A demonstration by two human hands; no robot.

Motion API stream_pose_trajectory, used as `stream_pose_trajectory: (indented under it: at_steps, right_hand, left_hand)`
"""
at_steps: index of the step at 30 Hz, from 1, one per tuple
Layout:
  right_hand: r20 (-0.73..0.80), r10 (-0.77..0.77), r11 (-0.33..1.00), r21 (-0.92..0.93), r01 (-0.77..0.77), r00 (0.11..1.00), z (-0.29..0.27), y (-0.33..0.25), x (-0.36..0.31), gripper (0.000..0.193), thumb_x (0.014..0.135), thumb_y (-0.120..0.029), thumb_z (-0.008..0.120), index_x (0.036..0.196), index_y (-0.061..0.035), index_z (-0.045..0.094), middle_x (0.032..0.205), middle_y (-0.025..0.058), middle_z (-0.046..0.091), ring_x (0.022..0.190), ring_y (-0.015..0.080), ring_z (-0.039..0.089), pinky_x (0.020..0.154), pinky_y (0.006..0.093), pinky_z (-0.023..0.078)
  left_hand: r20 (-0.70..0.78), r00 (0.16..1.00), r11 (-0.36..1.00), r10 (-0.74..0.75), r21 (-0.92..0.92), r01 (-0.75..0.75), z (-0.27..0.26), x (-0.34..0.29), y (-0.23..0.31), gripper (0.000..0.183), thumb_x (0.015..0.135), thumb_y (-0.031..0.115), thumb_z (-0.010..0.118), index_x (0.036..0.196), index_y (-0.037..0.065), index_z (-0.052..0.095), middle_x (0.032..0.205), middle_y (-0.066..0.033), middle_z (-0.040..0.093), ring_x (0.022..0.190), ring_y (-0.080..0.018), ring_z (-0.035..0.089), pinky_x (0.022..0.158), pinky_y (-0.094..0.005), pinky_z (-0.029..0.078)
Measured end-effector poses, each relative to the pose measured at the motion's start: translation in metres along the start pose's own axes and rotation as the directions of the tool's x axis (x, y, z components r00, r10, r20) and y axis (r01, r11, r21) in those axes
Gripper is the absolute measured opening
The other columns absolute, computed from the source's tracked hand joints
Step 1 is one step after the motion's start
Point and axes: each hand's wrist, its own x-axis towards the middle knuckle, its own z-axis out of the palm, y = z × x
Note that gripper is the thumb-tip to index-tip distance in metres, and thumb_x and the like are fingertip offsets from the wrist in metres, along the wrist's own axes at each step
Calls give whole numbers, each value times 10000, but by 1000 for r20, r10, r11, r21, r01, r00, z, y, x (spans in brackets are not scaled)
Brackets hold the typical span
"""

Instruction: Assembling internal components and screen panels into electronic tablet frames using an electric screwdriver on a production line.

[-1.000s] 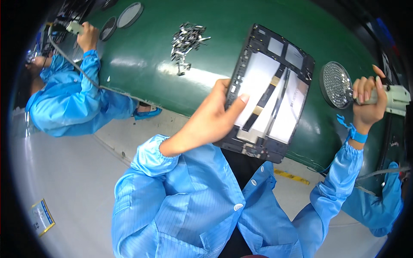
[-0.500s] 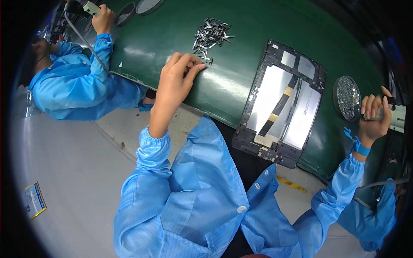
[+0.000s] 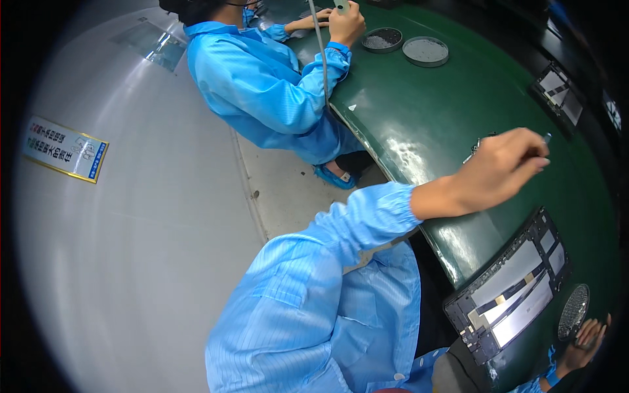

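Observation:
My left hand (image 3: 501, 170) reaches over the green table, thumb and fingers pinched together, with a small pale piece (image 3: 547, 138) at the fingertips. Behind it, mostly hidden, lies the pile of small metal parts (image 3: 483, 145). An opened tablet (image 3: 486, 293) rests near the table edge, its silver batteries and a dark ribbon strip showing. Beside it stands a round clear dish (image 3: 574, 312) of tiny pieces. Close to this dish my right hand (image 3: 590, 339) has its fingers curled; the pale electric screwdriver it gripped half a second ago is lost in the dark rim of the picture.
A co-worker in a blue coat (image 3: 262, 78) sits to the left, one hand (image 3: 346, 25) around a pale tool with a grey cable (image 3: 320, 59). Two round dishes (image 3: 426, 52) stand near that person. Another opened device (image 3: 560, 98) lies at the far right.
The view has swung left, so the table and tablet appear further right. My left hand has lifted from the pile's edge with a small piece. My right hand stays by the dish.

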Motion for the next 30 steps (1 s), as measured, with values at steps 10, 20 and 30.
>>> stream_pose_trajectory:
  at_steps: [10,20,30]
  right_hand:
    - [-709,-450,815,-575,-75,542,77,47,97,266,982,-216,430,1050,14,543,567,-13,345,471,92,347,477,260,356]
    - [-677,-502,743,-656,-132,539,88,36,89,355,965,-198,412,1185,67,496,536,-8,340,436,93,339,452,273,364]
    - [-685,-490,740,-654,-159,540,90,38,89,377,963,-204,399,1193,88,458,543,-5,342,446,100,351,474,286,377]
  left_hand:
    - [543,773,884,-328,-111,454,25,4,-49,222,839,172,760,1001,20,758,924,-111,754,825,-150,719,748,-262,561]
    - [643,608,779,-465,-29,627,46,-4,-39,271,850,180,753,1024,-27,743,1073,-168,722,889,-175,690,822,-274,542]
    - [670,459,693,-584,116,711,44,1,-27,320,878,211,745,1089,-29,727,943,-106,726,807,-114,622,741,-232,497]
